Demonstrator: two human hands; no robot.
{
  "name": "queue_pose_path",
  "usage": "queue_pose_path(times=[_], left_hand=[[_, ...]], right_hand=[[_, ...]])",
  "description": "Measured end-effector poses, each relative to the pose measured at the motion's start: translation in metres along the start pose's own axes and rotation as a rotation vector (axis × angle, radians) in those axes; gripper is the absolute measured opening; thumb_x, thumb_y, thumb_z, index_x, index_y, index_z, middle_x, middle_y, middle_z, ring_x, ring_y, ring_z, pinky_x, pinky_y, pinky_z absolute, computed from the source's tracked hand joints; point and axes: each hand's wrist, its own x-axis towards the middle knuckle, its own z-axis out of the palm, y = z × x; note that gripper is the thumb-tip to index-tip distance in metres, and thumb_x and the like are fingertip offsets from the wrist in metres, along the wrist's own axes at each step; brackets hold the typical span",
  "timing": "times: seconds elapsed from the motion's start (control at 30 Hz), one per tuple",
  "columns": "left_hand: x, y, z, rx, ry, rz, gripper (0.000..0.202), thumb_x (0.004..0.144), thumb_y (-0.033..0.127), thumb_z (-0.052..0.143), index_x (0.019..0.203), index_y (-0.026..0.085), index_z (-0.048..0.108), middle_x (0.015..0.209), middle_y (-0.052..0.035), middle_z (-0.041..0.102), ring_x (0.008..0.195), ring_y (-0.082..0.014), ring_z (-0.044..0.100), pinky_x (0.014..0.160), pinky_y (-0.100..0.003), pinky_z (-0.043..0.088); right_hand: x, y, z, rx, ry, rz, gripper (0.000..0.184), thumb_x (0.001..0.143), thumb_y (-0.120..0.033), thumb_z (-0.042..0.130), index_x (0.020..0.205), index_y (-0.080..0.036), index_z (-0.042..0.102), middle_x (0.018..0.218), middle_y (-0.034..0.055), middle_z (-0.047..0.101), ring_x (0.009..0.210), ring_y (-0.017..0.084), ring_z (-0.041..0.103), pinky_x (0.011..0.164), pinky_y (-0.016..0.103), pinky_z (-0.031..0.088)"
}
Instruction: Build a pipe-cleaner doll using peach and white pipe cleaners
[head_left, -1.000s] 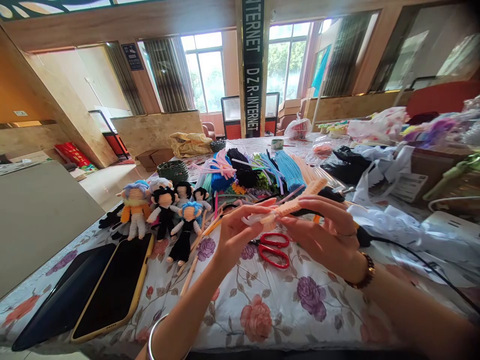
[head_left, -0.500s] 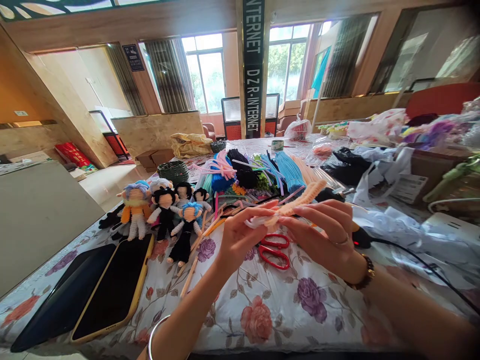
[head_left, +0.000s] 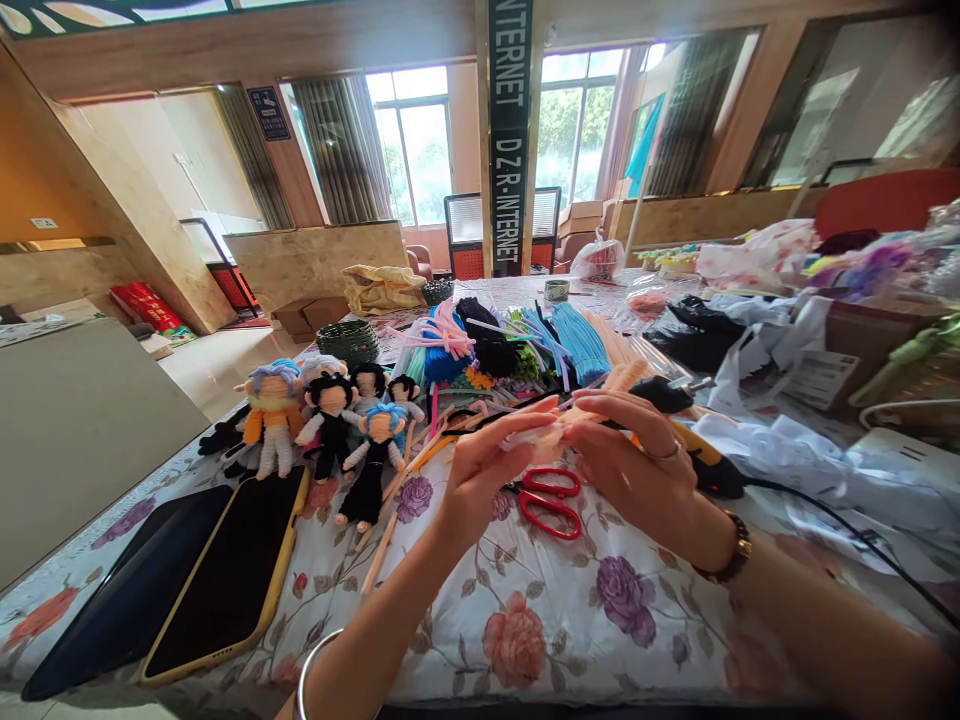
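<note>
My left hand (head_left: pixel 484 470) and my right hand (head_left: pixel 637 460) meet above the flowered tablecloth (head_left: pixel 540 610), both pinched on a peach and white pipe-cleaner piece (head_left: pixel 544 437). Its peach fuzzy end (head_left: pixel 626 375) sticks out past my right fingers, up and to the right. Red-handled scissors (head_left: pixel 551 500) lie on the cloth just under my hands. A black glue gun (head_left: pixel 686 425) with a cord lies behind my right hand.
Several small pipe-cleaner dolls (head_left: pixel 330 420) lie at the left. Two phones (head_left: pixel 187 585) rest at the near left edge. Bundles of coloured pipe cleaners (head_left: pixel 510 345) and a green basket (head_left: pixel 346 342) sit further back. Plastic bags (head_left: pixel 757 340) crowd the right side.
My right hand has slid down along the peach stem toward my left hand, so less of the stem shows. Both hands have sunk slightly toward the scissors.
</note>
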Motion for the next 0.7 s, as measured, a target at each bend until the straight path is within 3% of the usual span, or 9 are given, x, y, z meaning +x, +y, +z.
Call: queue_pose_path(times=[0.27, 0.57, 0.7], left_hand=[[0.001, -0.002, 0.005, -0.026, 0.087, -0.034, 0.027, 0.089, 0.033, 0.052, 0.106, 0.021, 0.068, 0.127, -0.0078, 0.061, 0.120, -0.0264, 0.055, 0.102, -0.037, 0.041], [0.001, -0.008, 0.003, 0.063, 0.135, -0.027, 0.026, 0.090, 0.035, 0.050, 0.105, 0.022, 0.067, 0.118, -0.0068, 0.066, 0.097, -0.0191, 0.064, 0.080, -0.027, 0.050], [0.001, -0.007, 0.003, 0.059, 0.151, -0.050, 0.025, 0.090, 0.035, 0.050, 0.103, 0.022, 0.066, 0.119, -0.0072, 0.065, 0.097, -0.0181, 0.063, 0.077, -0.026, 0.051]], right_hand=[[-0.005, 0.001, 0.002, -0.065, -0.034, 0.114, 0.019, 0.083, -0.010, 0.060, 0.094, -0.025, 0.063, 0.104, 0.0034, 0.064, 0.089, 0.016, 0.065, 0.083, 0.031, 0.054], [-0.001, 0.002, 0.005, -0.013, -0.024, 0.175, 0.011, 0.084, -0.013, 0.060, 0.085, -0.023, 0.063, 0.099, 0.0033, 0.064, 0.083, 0.015, 0.065, 0.078, 0.031, 0.054], [0.003, 0.003, 0.007, 0.029, -0.018, 0.215, 0.009, 0.083, -0.014, 0.061, 0.081, -0.022, 0.063, 0.096, 0.0037, 0.063, 0.080, 0.014, 0.064, 0.074, 0.030, 0.053]])
